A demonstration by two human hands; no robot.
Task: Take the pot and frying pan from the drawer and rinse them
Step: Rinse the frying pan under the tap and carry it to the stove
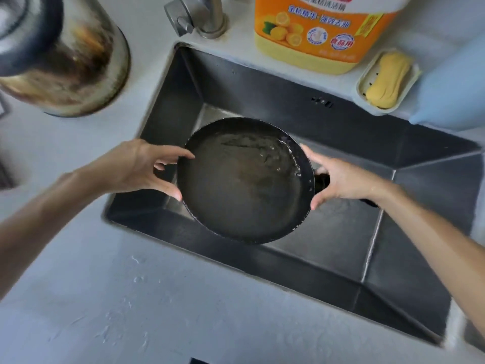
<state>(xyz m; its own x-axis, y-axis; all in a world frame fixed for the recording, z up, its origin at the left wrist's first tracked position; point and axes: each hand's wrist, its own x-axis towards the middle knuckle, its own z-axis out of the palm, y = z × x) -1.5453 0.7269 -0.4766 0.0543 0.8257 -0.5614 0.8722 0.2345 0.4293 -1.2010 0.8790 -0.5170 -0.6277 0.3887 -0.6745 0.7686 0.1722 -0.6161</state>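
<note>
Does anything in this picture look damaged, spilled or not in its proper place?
The steel pot on the counter left of the sink has brown scorch marks on its side. Small water drops lie on the counter in front of the sink. The frying pan holds some water, as expected while rinsing.

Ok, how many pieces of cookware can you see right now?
2: the frying pan held over the sink, and the pot on the counter at upper left.
</note>
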